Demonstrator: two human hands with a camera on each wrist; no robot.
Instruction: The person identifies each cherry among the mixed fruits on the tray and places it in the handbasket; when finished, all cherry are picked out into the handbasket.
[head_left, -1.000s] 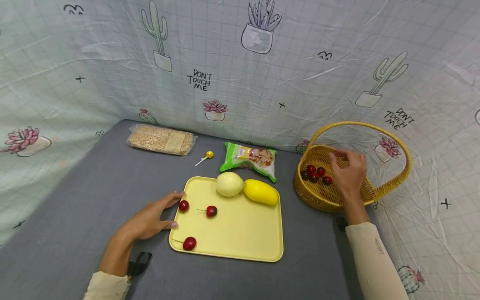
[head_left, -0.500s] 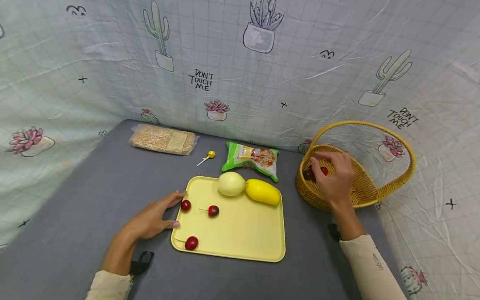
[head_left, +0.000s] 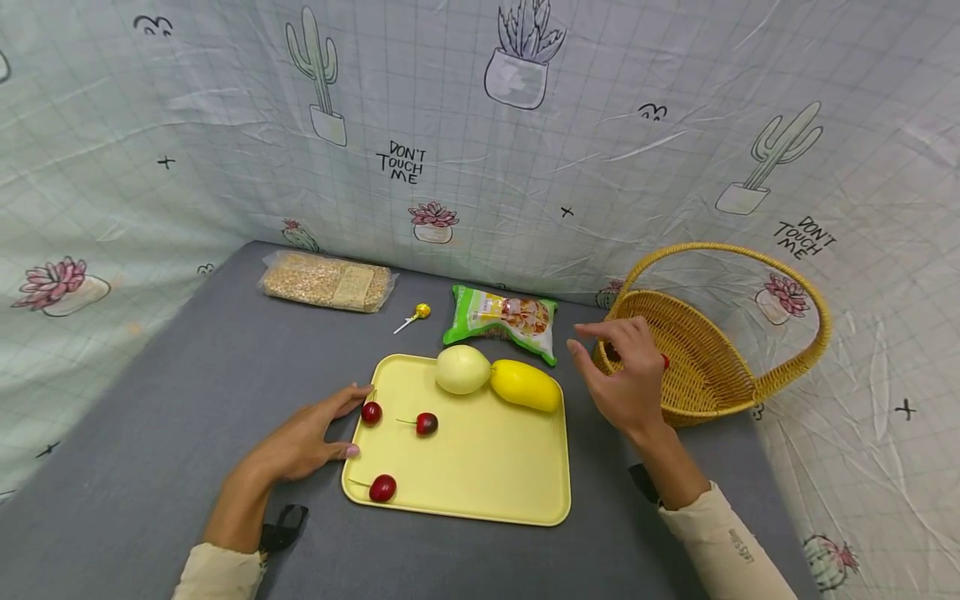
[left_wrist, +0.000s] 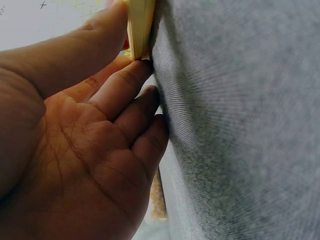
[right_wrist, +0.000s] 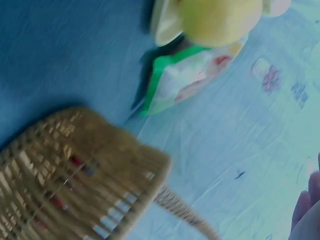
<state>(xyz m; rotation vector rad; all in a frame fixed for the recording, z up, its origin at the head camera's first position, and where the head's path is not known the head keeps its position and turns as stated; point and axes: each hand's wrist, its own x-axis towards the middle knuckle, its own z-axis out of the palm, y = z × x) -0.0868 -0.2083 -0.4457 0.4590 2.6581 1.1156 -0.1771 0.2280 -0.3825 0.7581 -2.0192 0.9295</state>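
My left hand (head_left: 300,437) rests against the left edge of the yellow tray (head_left: 480,483), thumb and fingers touching its rim, as the left wrist view shows too. Three cherries with stems lie on the tray: one cherry (head_left: 371,413) beside my fingertips, a second cherry (head_left: 426,423) farther in, a third cherry (head_left: 382,488) near the front left corner. A pale round fruit (head_left: 462,370) and a yellow oblong melon (head_left: 525,386) sit along its back edge. My right hand (head_left: 626,379) hovers at the basket's left side, thumb and index finger apart, holding nothing visible. It hides most cherries in the wicker basket (head_left: 697,358).
A green-and-white snack bag (head_left: 502,321) lies behind the tray. Farther left are a yellow lollipop (head_left: 416,315) and a clear packet of grains (head_left: 326,281). The basket's tall handle (head_left: 813,333) arches up at the right, close to the printed cloth backdrop (head_left: 480,167).
My right hand has moved left, out from over the basket's middle to its left rim, and its thumb and index finger have spread apart. My left hand stays at the tray edge.
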